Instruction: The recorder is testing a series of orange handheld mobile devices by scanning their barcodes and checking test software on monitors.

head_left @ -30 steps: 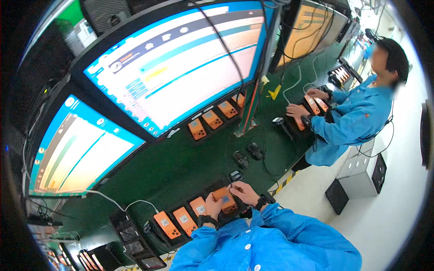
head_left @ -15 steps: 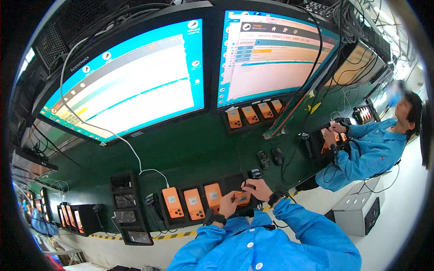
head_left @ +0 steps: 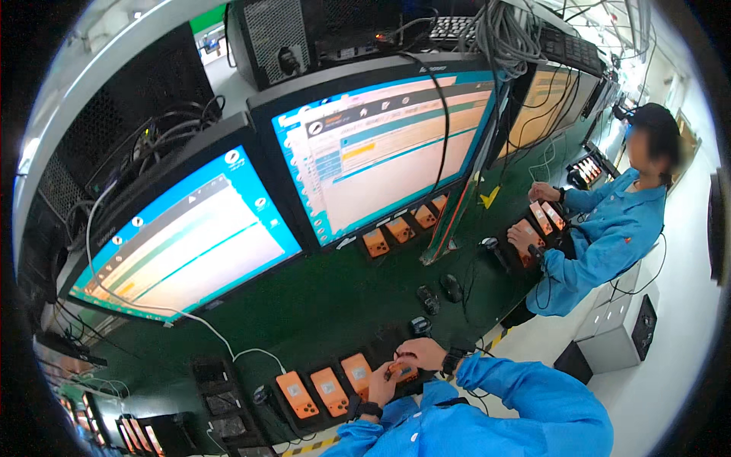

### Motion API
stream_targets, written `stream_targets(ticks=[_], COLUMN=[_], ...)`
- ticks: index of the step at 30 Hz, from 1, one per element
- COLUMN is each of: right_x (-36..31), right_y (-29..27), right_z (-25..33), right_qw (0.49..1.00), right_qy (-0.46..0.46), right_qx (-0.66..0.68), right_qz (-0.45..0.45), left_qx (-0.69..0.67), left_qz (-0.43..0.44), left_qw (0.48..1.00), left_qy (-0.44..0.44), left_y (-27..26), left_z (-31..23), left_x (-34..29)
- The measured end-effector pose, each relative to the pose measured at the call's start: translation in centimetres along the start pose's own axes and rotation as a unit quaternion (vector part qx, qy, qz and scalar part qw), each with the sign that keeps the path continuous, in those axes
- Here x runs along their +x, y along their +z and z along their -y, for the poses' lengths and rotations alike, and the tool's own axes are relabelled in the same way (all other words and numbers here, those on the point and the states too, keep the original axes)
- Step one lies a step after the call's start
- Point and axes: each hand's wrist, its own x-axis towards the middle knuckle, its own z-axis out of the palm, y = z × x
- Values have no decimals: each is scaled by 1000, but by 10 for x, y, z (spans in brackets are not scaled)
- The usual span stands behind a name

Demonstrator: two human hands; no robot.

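Observation:
In front of my chest, an orange phone [head_left: 404,372] with dark camera lenses is held at the right end of a black tray [head_left: 381,344]. My left hand [head_left: 382,384] grips its left side with closed fingers. Bent over its top edge, the fingers of my right hand [head_left: 423,353] are pinched close together; whether they hold anything small is hidden. To the left in the tray lie three more orange phones, the nearest to my hands being one [head_left: 356,372] with a pale label. A white cable [head_left: 263,352] runs to the leftmost phone [head_left: 297,394].
Two large monitors [head_left: 381,145] stand behind the green bench [head_left: 259,289]. Below one, several orange phones [head_left: 399,230] sit in a holder. Two mice [head_left: 451,287] and a scanner [head_left: 419,327] lie nearby. At right, a co-worker [head_left: 601,236] handles orange phones. A black tray [head_left: 221,404] stands left.
The view has turned, so the monitors shift left and lower. My hands stay on the same phone. The co-worker's hands have moved apart over their phones.

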Motion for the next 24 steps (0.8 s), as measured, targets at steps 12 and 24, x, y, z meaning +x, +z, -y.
stream_targets(ticks=[12,24], right_x=[71,-19], right_y=[41,91], right_z=[-101,-36], right_qw=[996,988], right_qy=[77,80], right_qx=[36,-126], right_qz=[-29,46], left_qx=[37,-43], left_qz=[-222,-358], left_qw=[973,927], left_qy=[-55,-102], left_y=[-22,-57], left_z=[7,73], left_x=[-19,-127])
